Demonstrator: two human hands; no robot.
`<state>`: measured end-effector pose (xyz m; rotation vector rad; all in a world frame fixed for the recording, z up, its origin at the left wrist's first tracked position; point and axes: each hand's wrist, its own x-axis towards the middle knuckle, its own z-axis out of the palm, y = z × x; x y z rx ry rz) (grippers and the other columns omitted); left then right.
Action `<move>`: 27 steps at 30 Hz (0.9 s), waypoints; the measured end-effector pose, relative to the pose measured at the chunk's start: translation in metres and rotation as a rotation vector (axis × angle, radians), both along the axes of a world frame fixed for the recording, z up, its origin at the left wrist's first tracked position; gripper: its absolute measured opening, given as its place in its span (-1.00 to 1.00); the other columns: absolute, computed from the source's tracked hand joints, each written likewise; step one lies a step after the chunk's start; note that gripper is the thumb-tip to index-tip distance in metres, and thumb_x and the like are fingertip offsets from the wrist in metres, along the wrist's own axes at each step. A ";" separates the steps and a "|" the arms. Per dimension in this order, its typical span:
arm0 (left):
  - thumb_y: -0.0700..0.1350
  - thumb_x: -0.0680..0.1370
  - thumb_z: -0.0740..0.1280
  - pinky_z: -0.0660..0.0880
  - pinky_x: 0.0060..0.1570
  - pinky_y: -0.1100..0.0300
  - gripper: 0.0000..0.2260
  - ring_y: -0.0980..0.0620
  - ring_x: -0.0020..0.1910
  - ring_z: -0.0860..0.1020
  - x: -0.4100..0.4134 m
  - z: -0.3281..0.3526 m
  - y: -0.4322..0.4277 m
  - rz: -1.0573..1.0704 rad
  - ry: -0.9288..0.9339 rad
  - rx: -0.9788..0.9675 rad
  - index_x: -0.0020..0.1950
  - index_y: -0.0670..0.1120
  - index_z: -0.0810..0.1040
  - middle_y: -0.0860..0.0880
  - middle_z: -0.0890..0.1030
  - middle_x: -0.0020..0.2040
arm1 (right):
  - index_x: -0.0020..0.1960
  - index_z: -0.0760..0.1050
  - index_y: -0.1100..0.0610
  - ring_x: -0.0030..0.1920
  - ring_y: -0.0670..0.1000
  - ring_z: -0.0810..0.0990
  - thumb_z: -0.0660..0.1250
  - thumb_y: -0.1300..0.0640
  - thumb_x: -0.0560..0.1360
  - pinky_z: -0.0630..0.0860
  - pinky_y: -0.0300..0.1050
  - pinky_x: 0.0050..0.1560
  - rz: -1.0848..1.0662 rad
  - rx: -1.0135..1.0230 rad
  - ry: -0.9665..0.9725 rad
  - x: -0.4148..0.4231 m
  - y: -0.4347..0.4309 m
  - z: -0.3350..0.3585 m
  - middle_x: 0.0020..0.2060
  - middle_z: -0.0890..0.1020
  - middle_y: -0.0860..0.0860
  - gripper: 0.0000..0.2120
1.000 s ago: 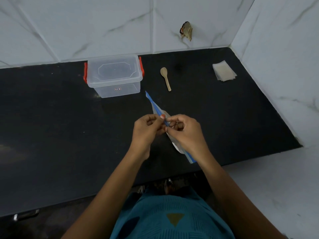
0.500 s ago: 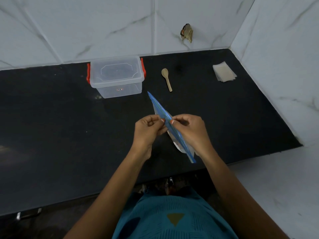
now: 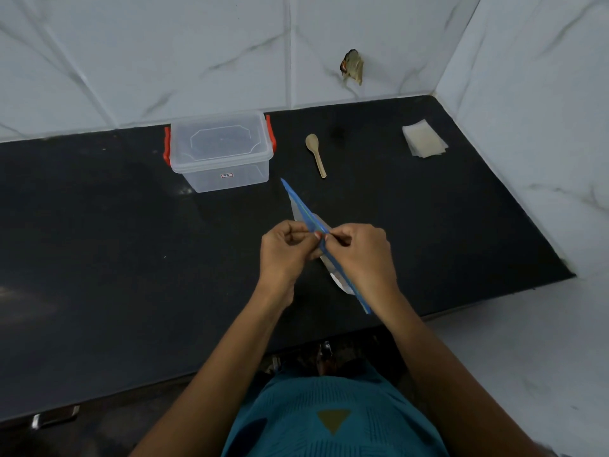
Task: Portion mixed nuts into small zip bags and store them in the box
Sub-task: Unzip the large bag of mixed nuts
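A clear zip bag with a blue zip strip (image 3: 301, 206) is held edge-on above the black counter (image 3: 99, 258), its strip running from far left to near right. My left hand (image 3: 285, 250) and my right hand (image 3: 361, 255) both pinch the strip near its middle, fingertips meeting. What the bag holds is hidden. A clear plastic box (image 3: 219, 151) with red side clips and its lid on stands behind the hands to the left. A small wooden spoon (image 3: 316, 153) lies to the right of the box.
A stack of small flat clear bags (image 3: 423, 143) lies at the far right corner of the counter. White marble-look tile walls close the back and the right side. The counter's front edge runs just below my forearms.
Both hands stay pinched on the zip strip. The bag's far end has tilted slightly up and the blue strip shows more fully than a second ago.
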<state>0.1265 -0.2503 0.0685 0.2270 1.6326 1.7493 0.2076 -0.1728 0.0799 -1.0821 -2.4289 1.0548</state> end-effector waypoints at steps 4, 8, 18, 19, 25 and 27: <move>-0.36 0.47 0.34 0.53 -0.35 0.39 -0.90 0.19 -0.38 0.60 -0.004 0.004 0.003 -0.015 0.062 -0.039 -0.15 -0.19 0.48 -0.09 0.57 -0.27 | -0.03 0.62 0.13 -0.25 -0.14 0.58 0.28 0.10 0.52 0.44 -0.40 -0.32 -0.017 0.024 -0.028 -0.002 0.003 0.002 -0.19 0.66 -0.02 -0.83; -0.35 0.48 0.34 0.53 -0.35 0.39 -0.91 0.13 -0.33 0.58 -0.005 0.004 0.006 -0.028 0.079 -0.075 -0.14 -0.19 0.48 -0.09 0.57 -0.25 | -0.01 0.61 0.15 -0.25 -0.17 0.55 0.26 0.12 0.54 0.41 -0.46 -0.35 -0.001 0.013 -0.056 -0.004 0.005 0.002 -0.15 0.65 -0.02 -0.82; -0.36 0.47 0.34 0.53 -0.36 0.38 -0.91 0.07 -0.30 0.56 -0.008 0.007 0.014 -0.026 0.037 -0.108 -0.14 -0.20 0.50 -0.14 0.58 -0.23 | -0.06 0.58 0.20 -0.31 -0.12 0.54 0.23 0.14 0.56 0.40 -0.39 -0.40 -0.018 0.059 -0.060 -0.006 0.003 -0.001 -0.20 0.63 0.04 -0.81; -0.37 0.47 0.33 0.54 -0.36 0.38 -0.91 0.06 -0.30 0.56 -0.007 0.008 0.014 -0.026 0.039 -0.111 -0.15 -0.20 0.50 -0.14 0.57 -0.23 | -0.07 0.57 0.20 -0.33 -0.14 0.52 0.22 0.15 0.56 0.40 -0.39 -0.41 -0.018 0.067 -0.066 -0.006 0.003 -0.002 -0.20 0.62 0.03 -0.81; -0.37 0.48 0.31 0.55 -0.34 0.36 -0.84 0.06 -0.26 0.58 -0.007 0.011 0.015 -0.022 -0.047 -0.106 -0.23 -0.15 0.49 -0.11 0.57 -0.23 | -0.04 0.57 0.21 -0.36 -0.21 0.45 0.24 0.18 0.55 0.39 -0.46 -0.39 0.015 0.061 -0.056 -0.006 0.014 0.001 -0.19 0.60 0.01 -0.84; -0.37 0.48 0.31 0.54 -0.36 0.37 -0.84 0.07 -0.28 0.57 -0.008 0.014 0.017 -0.011 -0.041 -0.119 -0.24 -0.15 0.47 -0.10 0.57 -0.25 | -0.01 0.56 0.20 -0.28 -0.18 0.49 0.22 0.17 0.56 0.39 -0.43 -0.37 0.033 0.084 -0.085 -0.007 0.015 0.003 -0.14 0.61 0.02 -0.83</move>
